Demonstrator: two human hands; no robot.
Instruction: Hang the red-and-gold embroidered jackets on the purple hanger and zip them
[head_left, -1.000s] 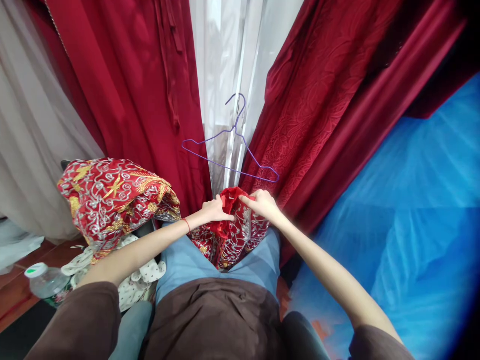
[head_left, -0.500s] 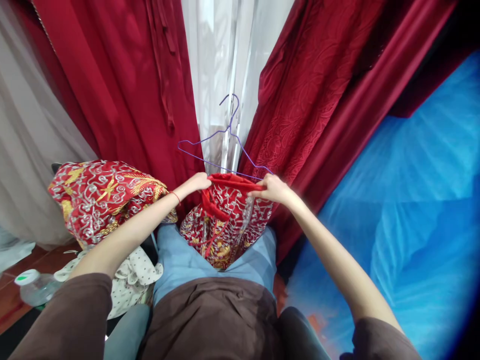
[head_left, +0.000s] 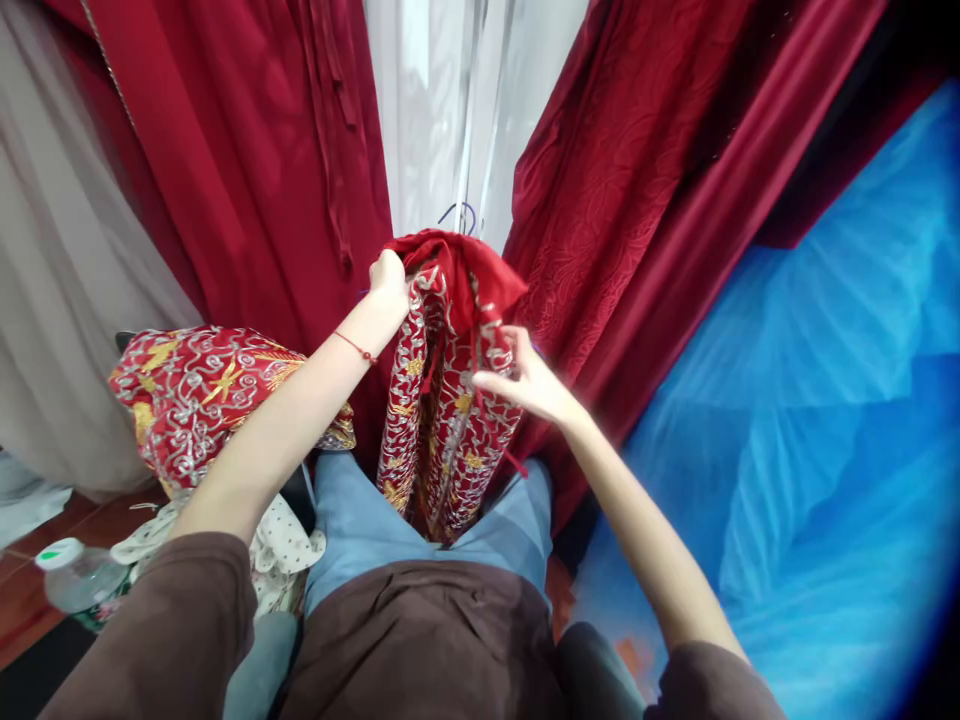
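A red embroidered skirt (head_left: 465, 420), with silver swirls and gold motifs, hangs in folds between my knees. Its plain red band (head_left: 491, 280) flops over at the top, and thin red ties dangle from it. My left hand (head_left: 390, 275) is closed on the skirt's upper left edge. Against its right side, my right hand (head_left: 529, 375) has the thumb stretched across the fabric and apart from the fingers. Behind the cloth rises the hook of a purple wire hanger (head_left: 463, 212); most of the hanger is hidden.
Another red embroidered piece (head_left: 202, 395) lies at the left, above a dotted white cloth (head_left: 281, 545). A capped plastic bottle (head_left: 79, 580) stands beside them. Dark red garments (head_left: 247, 150) hang ahead on both sides of a white post, and blue tulle (head_left: 825, 430) spreads at right.
The skirt's top has moved up and forward, now covering most of the hanger. Its stretched waistband has folded over. My left hand moved up with it; my right thumb and fingers have spread.
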